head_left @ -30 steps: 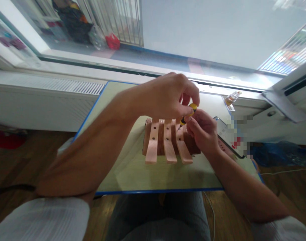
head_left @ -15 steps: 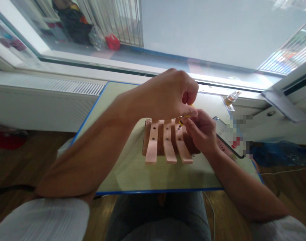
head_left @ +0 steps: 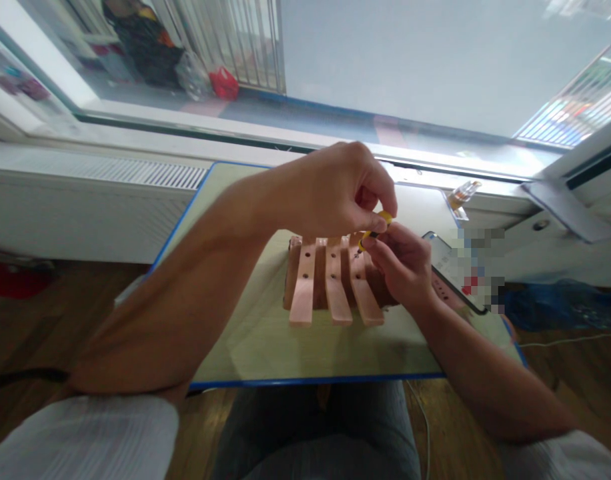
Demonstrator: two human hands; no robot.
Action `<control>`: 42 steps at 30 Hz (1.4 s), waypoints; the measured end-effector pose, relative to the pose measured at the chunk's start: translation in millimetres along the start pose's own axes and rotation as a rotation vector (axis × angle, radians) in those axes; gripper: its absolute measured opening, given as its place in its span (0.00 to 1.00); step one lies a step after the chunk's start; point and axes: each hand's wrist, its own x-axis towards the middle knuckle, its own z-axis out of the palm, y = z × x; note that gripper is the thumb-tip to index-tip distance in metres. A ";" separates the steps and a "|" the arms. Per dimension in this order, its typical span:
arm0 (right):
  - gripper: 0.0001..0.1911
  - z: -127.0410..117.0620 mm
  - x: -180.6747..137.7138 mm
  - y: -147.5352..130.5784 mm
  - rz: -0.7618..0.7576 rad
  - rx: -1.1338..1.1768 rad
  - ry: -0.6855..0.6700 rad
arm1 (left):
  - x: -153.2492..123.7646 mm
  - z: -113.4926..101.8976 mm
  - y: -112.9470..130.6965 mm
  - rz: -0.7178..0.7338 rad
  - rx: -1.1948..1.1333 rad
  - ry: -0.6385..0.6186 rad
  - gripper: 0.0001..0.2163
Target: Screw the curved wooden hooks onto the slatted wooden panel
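A small yellow-and-black screwdriver (head_left: 384,219) slants down to a screw near the top of the rightmost of three pale wooden strips (head_left: 339,307). My left hand (head_left: 348,190) pinches the upper end of its handle from above. Lower on the handle, close to the tip, the fingers of my right hand (head_left: 405,263) are closed round it. The strips lie side by side across a brown wooden block (head_left: 319,293) and overhang its near edge. Dark holes or screw heads dot each strip; I cannot tell which are which.
The block rests on a pale table (head_left: 250,340) with a blue edge. Right of my right hand lies a phone (head_left: 450,267), and a small bottle (head_left: 464,195) stands beyond it by the window. A white radiator (head_left: 95,200) runs along the left.
My left fingers have turned and loosened slightly at the top of the screwdriver, so more of its yellow handle shows. My right hand and the block have hardly moved.
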 end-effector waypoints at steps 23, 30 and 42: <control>0.22 2.9 3.8 2.6 -0.089 -0.139 0.108 | 3.8 6.5 1.4 0.051 0.048 0.117 0.05; 0.16 2.9 3.6 3.6 -0.086 -0.125 0.080 | 4.0 6.3 -1.4 0.064 0.075 0.104 0.04; 0.08 -0.2 1.3 3.9 -0.031 -0.021 0.036 | 3.6 1.2 -2.9 0.048 0.067 -0.009 0.11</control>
